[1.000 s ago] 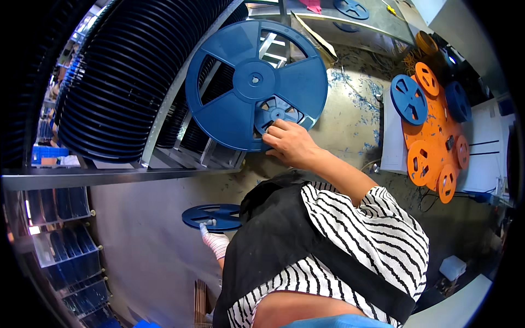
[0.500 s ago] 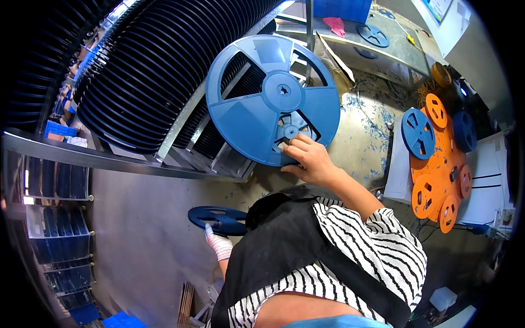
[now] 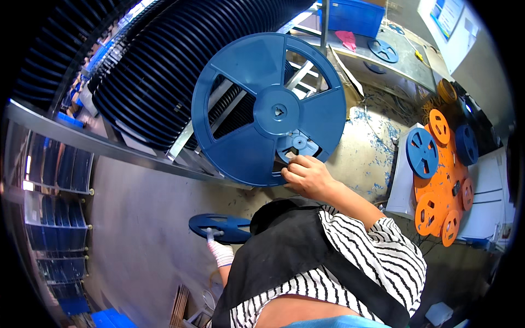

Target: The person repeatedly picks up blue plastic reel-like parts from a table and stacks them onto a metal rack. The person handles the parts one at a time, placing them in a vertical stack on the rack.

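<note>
A large blue plastic reel point(image 3: 235, 145) is raised in front of the dark stacked discs, its round face showing a hub and cut-out windows. My bare right hand point(image 3: 309, 177) is closed on its lower rim, with the fingertips at a window. At that same window shows a smaller blue wheel-like piece point(image 3: 299, 143); whether it lies behind the reel or in the opening I cannot tell. Lower down on the left, my left hand point(image 3: 217, 249), in a white glove or wrapping, is closed on another blue reel point(image 3: 240, 234), which is tilted nearly edge-on. Part of that reel hides behind my black apron.
Long rows of dark discs point(image 3: 180, 71) sit on a metal rack point(image 3: 109, 141) at the far left. To the right stands an orange panel point(image 3: 437, 191) with orange and blue reels. A bench point(image 3: 407, 70) at the back holds a blue bin point(image 3: 355, 17) and a pink cloth point(image 3: 345, 40).
The large reel has swung a little left and lower and appears bigger, its face tilted differently. My right hand has moved slightly down with it. My left hand still holds its reel.
</note>
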Motion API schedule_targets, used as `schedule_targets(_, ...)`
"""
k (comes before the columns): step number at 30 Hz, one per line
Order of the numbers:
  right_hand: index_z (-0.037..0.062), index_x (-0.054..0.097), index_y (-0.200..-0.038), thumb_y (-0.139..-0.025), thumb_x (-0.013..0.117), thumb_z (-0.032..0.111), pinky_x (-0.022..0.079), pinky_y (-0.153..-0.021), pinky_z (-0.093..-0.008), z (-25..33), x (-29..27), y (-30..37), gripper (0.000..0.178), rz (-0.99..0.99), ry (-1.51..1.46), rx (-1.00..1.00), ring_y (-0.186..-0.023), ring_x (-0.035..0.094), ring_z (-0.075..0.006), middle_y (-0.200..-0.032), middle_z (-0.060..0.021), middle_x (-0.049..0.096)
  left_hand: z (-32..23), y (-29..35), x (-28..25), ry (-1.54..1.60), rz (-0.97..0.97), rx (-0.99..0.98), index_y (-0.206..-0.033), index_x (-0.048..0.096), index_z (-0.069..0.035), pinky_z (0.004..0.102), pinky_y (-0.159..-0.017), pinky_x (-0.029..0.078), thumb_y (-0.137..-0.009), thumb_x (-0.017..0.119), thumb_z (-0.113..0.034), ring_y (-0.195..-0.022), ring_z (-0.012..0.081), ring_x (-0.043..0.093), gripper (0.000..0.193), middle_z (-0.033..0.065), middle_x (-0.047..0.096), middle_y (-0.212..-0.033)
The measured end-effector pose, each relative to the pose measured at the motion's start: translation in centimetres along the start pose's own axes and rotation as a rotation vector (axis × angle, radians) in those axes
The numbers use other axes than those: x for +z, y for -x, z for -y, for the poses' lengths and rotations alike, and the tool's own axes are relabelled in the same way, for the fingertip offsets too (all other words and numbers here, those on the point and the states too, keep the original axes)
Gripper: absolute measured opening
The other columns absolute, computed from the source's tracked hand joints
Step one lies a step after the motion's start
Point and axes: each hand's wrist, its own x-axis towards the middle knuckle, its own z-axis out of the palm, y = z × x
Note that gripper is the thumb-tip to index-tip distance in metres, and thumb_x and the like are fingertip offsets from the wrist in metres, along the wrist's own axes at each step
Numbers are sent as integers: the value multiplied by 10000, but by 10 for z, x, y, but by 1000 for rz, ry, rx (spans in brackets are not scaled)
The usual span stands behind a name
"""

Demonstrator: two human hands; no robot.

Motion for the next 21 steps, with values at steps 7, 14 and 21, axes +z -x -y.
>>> schedule_targets(7, 133, 552, -970, -753, 567, 177, 428, -770, -281, 11, 18, 24, 222, 150, 9, -362, -941, 533, -149, -905, 12, 540, -58, 122, 63, 22, 281, 231, -1022, 586, -87, 405, -873, 485, -832, 689, -232, -806, 188, 593, 260, 27, 590, -762)
schedule_targets(14, 133, 562, -992, -770, 558, 165, 440, -809, -310, 19, 23, -10, 224, 393, -179, -645, -940, 535, -181, -942, -1, 557, -87, 183, 89, -220, 654, 725, -1177, 528, 18, 461, -1087, 310, -855, 611, -407, -1020, 260, 593, 540, 170, 641, -1021)
schedule_targets(21, 126, 558, -991, -791, 550, 184, 420, -839, -322, 24, 33, -22, 209, 523, -251, -688, -958, 517, -193, -973, -30, 550, -84, 234, 113, -76, 543, 654, -1184, 532, 29, 420, -1007, 424, -785, 713, -282, -827, 230, 649, 538, 177, 653, -951)
